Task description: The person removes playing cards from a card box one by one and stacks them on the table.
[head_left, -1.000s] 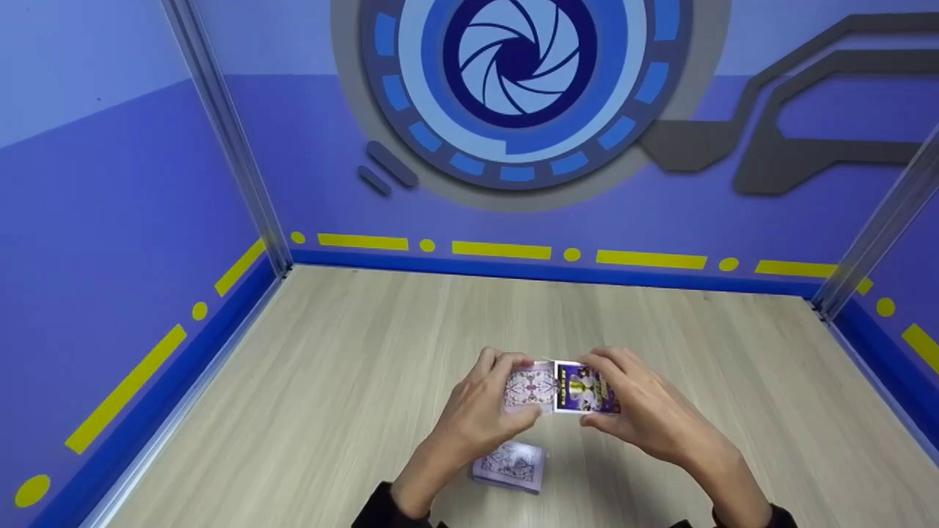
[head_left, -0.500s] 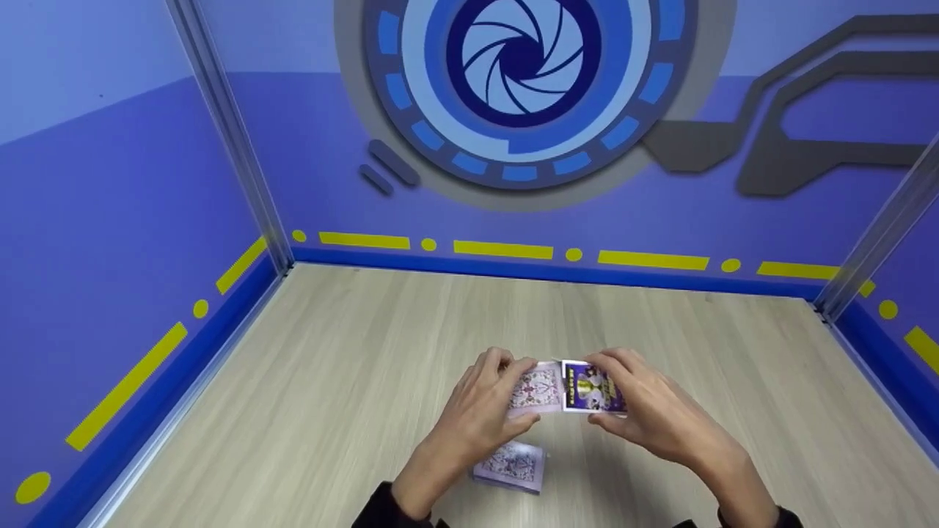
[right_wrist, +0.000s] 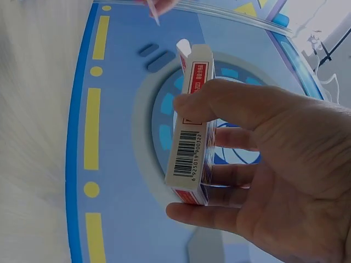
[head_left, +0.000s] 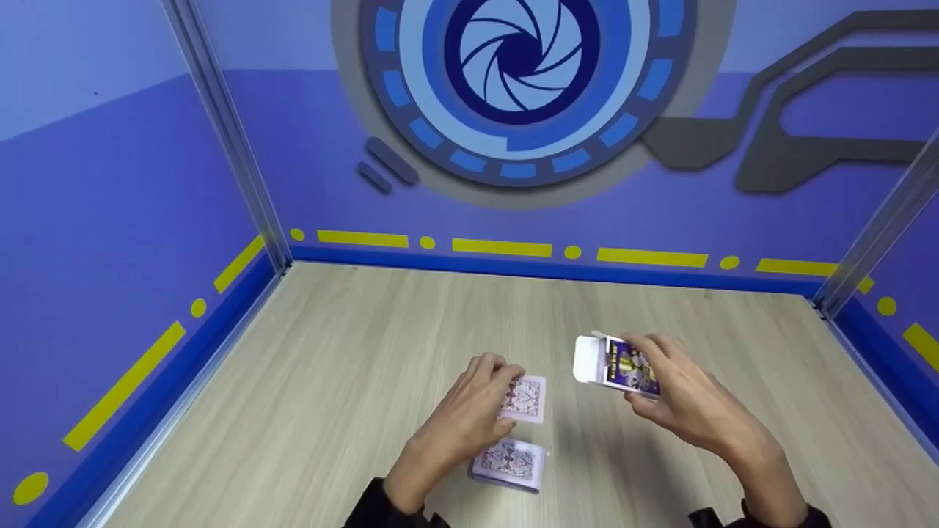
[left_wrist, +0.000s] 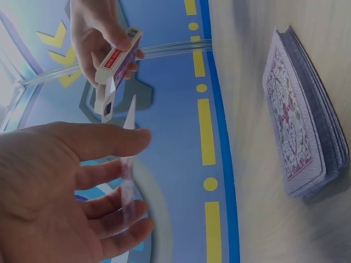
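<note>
My left hand [head_left: 469,411] pinches a thin playing card [head_left: 527,400] by its edges, its pink patterned back facing up. Seen nearly edge-on in the left wrist view, the card [left_wrist: 128,181] sits between thumb and fingers. My right hand [head_left: 689,396] grips a purple and white card box [head_left: 629,367] by its sides. The box's white flap [head_left: 587,359] hangs open toward the left. A barcode and red label show on the side of the box [right_wrist: 192,126] in the right wrist view. Just below my left hand, a stack of playing cards [head_left: 511,463] lies face down on the table.
The light wood table [head_left: 381,330] is closed in by a blue back wall [head_left: 513,227] and a blue left wall [head_left: 95,279], with metal posts [head_left: 242,147] at the corners. A right wall [head_left: 910,279] stands at the table's other side.
The box and the card, close together end to end before, are now apart. My right hand has moved right and away with the box, uncovering its flap; my left hand has shifted slightly left and nearer.
</note>
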The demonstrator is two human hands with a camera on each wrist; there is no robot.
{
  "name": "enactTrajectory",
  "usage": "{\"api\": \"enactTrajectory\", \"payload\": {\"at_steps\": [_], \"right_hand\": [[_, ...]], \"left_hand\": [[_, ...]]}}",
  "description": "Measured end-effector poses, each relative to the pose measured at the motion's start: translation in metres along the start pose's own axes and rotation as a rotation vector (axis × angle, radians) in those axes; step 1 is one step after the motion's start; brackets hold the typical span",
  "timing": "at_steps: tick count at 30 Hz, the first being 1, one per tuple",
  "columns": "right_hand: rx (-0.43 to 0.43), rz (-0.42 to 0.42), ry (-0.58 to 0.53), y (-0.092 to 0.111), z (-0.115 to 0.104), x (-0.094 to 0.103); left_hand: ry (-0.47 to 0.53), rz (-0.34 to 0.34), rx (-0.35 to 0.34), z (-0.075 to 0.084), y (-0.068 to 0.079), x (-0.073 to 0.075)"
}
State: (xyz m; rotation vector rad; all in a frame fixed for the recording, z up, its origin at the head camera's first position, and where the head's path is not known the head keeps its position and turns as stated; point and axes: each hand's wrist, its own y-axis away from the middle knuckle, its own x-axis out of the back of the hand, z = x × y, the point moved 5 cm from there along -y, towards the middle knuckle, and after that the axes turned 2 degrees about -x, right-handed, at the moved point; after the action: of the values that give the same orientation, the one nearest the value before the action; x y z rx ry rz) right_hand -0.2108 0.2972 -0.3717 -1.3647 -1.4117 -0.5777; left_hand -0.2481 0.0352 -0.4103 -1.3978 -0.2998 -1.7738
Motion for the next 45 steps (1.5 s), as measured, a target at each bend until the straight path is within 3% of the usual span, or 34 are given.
{"api": "enactTrajectory", "payload": {"at_steps": [4, 10, 15, 25, 45], "right_hand": [[-0.003, 0.017, -0.013, 0.001, 0.006, 0.004], [-0.024, 0.011, -0.014, 0.001, 0.011, 0.007], [-0.039, 0.0, -0.001, 0.001, 0.013, 0.007], [-0.026, 0.011, 0.007, 0.001, 0.013, 0.008], [-0.022, 0.008, 0.01, 0.002, 0.012, 0.007]], "left_hand": [[-0.01, -0.1, 0.004, 0.001, 0.003, -0.005], [0.01, -0.261, 0.069, 0.003, 0.009, -0.017], [-0.023, -0.339, 0.078, 0.004, 0.012, -0.03], [-0.089, -0.417, 0.076, 0.004, 0.014, -0.048], [-0.157, -0.44, 0.112, 0.005, 0.017, -0.064]]}}
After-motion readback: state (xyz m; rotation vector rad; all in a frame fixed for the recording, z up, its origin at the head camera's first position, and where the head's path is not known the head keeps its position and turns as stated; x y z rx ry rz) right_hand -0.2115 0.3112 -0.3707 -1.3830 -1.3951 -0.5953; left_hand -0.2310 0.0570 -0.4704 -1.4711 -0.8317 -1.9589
